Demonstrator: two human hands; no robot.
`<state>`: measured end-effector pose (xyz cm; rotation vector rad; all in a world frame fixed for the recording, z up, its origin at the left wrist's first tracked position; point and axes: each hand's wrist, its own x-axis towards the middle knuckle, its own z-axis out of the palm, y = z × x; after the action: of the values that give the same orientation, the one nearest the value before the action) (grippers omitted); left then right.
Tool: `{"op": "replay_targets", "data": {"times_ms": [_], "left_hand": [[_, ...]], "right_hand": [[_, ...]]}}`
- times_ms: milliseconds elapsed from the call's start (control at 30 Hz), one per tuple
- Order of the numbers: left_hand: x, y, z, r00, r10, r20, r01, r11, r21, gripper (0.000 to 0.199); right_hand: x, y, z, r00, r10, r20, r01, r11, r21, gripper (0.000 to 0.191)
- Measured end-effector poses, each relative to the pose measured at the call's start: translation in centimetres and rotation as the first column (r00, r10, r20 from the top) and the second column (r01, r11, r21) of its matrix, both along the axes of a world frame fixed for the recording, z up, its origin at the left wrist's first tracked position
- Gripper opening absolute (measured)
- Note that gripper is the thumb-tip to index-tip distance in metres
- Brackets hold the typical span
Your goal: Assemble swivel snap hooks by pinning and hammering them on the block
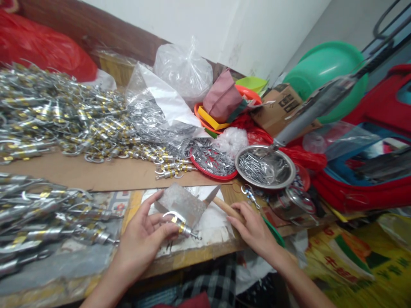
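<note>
My left hand (pixel 147 233) pinches a small silver-and-brass metal fitting with a curved hook (pixel 182 226) between thumb and fingers, its thin end pointing right. The fitting is over the near edge of a grey metal block (pixel 181 200); whether they touch I cannot tell. My left index finger reaches to the block's left side. To the right, my right hand (pixel 252 226) is closed around the wooden handle of a small hammer (pixel 227 208). The hammer's dark head is close to the block's right edge. White paper (pixel 218 224) lies beneath on the bench.
Many similar fittings are heaped at the back left (pixel 64 111), with more at the front left (pixel 41 222). A red tray of small metal pieces (pixel 213 164) and a steel bowl of pins (pixel 265 167) stand behind. A grey tool shaft (pixel 311 111) slants over the bowl.
</note>
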<state>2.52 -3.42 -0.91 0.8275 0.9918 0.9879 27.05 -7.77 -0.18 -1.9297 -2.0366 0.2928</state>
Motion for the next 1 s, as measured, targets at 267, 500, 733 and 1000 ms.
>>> {"op": "replay_targets", "data": {"times_ms": [267, 500, 733, 1000], "left_hand": [[-0.1, 0.0, -0.1, 1.000, 0.024, -0.015, -0.024, 1.000, 0.012, 0.086], [0.2, -0.1, -0.2, 0.999, 0.054, 0.001, -0.054, 0.998, 0.010, 0.088], [-0.1, -0.2, 0.5, 0.991, 0.050, -0.123, -0.048, 0.999, 0.019, 0.065], [-1.1, -0.4, 0.0, 0.842, 0.179, -0.508, 0.057, 0.908, 0.414, 0.008]], "right_hand": [[-4.8, -1.1, 4.3, 0.919, 0.384, -0.088, -0.334, 0.878, 0.344, 0.055], [-5.2, -2.0, 2.9, 0.943, 0.317, -0.099, -0.288, 0.930, 0.228, 0.049], [-2.1, -0.1, 0.1, 0.948, 0.010, -0.318, 0.044, 0.986, 0.162, 0.036], [-1.0, 6.3, -0.1, 0.996, 0.035, 0.087, -0.035, 0.999, -0.003, 0.026]]}}
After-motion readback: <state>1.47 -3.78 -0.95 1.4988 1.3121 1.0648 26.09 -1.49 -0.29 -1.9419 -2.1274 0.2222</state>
